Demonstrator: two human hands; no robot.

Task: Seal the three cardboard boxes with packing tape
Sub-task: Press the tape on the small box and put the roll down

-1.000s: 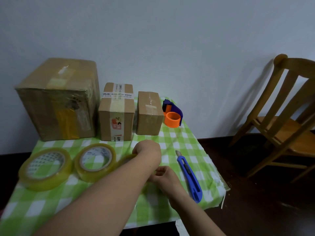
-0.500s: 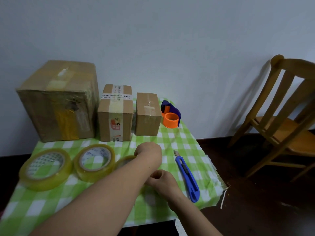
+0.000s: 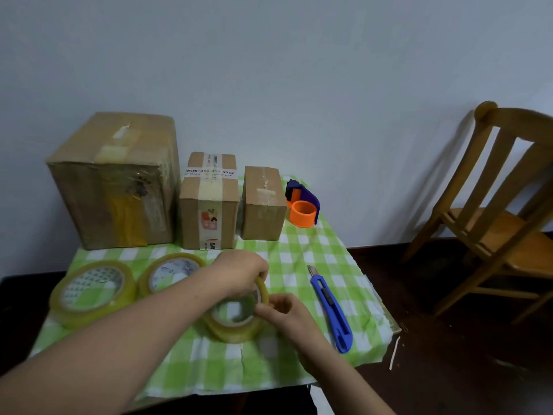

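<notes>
Glossy clear plastic tape rolls (image 3: 92,292), matt cardboard boxes (image 3: 115,181), checked cloth (image 3: 302,253), wood chair (image 3: 493,211), plastic cutter (image 3: 330,310)

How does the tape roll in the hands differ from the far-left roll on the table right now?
The held roll is gripped by the left hand and right hand and sits tilted; the far-left roll lies flat, untouched. The held roll looks smaller across than the far-left roll. Both are clear yellowish packing tape.

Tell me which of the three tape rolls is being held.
The rightmost roll, beside the blue knife: left hand and right hand both grip it. The middle roll and leftmost roll lie unheld.
</notes>
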